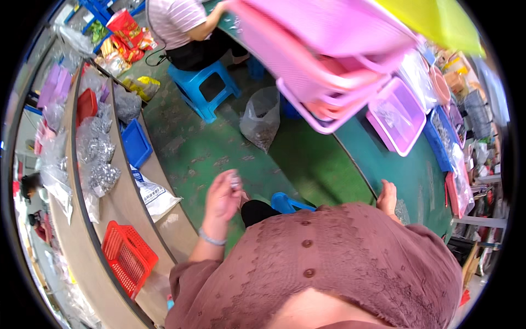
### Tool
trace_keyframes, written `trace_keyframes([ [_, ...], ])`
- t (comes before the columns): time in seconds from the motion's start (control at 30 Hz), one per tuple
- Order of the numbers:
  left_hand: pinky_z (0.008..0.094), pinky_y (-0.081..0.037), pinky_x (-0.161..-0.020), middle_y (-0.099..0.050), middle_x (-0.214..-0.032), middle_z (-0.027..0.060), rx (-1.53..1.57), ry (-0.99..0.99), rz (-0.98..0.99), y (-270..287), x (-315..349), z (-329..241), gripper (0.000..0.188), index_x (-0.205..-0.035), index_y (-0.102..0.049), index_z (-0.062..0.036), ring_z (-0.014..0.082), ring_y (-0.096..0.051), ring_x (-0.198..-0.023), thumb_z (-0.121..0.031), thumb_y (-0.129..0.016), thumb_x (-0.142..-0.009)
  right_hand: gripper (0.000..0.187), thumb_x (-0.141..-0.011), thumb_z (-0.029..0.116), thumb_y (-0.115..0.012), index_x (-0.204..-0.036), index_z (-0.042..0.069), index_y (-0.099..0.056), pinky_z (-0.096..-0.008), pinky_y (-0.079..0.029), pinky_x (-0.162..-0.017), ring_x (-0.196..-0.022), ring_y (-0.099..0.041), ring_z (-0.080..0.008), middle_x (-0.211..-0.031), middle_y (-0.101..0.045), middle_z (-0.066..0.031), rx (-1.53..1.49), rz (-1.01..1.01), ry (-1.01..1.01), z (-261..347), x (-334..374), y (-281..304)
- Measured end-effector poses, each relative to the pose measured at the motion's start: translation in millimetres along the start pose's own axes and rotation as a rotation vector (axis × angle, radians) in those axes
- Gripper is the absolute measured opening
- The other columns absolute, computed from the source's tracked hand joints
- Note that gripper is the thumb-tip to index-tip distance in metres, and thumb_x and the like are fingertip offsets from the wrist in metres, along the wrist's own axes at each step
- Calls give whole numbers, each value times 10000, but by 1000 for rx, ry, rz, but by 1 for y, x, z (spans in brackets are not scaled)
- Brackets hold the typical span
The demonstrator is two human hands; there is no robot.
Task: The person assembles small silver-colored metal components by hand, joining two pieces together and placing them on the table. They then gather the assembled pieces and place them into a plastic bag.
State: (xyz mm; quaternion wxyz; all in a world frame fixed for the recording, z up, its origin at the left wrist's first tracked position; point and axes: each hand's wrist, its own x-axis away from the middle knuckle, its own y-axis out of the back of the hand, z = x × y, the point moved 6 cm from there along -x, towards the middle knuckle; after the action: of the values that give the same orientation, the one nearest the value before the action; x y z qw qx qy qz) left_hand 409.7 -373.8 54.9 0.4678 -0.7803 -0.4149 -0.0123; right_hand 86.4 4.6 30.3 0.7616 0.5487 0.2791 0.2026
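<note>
My left hand [221, 197] is raised over the floor, its fingers closed on a small silvery piece [235, 180] too small to name. A grey band circles that wrist. My right hand [388, 198] rests at the edge of the green table [402, 178], its fingers stretched out and nothing visible in them. Beyond it, a pink tray [376, 116] with clear plastic inside lies on the table. Large pink baskets [307, 77] are stacked at the table's near-left edge, with a yellow-green one [438, 22] above them.
Wooden shelves [156, 214] on the left hold bags of metal parts [101, 175], a blue tray [135, 143] and a red basket [130, 257]. A person sits on a blue stool [204, 90] ahead. Near it, a clear sack [261, 118] stands on the green floor.
</note>
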Motion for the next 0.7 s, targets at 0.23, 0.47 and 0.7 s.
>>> trace_keyframes([
  [0.23,204,-396,-535,-523,-822,48,71,-183,-149,167,-17,-161,152,-1020,-520,-37,107,-475,-672,-105,-507,-885,201,-701,-36,-482,-866,20,-582,-403,-448,-719,-831,-519,-326,-816,-513,-146,-455,330,451,313,-79,-89],
  [0.47,211,-401,-530,-544,-802,39,-216,59,-99,133,-53,-209,150,-1006,-527,-34,107,-496,-649,-110,-526,-876,113,-751,9,-483,-771,32,-592,-393,-452,-725,-803,-543,-363,-833,-527,-197,-500,-116,-15,396,-250,-156],
  [0.7,199,-403,-510,-542,-755,25,-297,81,-77,99,-117,-257,123,-972,-542,-26,83,-500,-629,-72,-549,-859,157,-724,48,-502,-817,59,-628,-393,-448,-781,-868,-556,-341,-898,-560,-175,-243,-369,-494,339,-346,-187],
])
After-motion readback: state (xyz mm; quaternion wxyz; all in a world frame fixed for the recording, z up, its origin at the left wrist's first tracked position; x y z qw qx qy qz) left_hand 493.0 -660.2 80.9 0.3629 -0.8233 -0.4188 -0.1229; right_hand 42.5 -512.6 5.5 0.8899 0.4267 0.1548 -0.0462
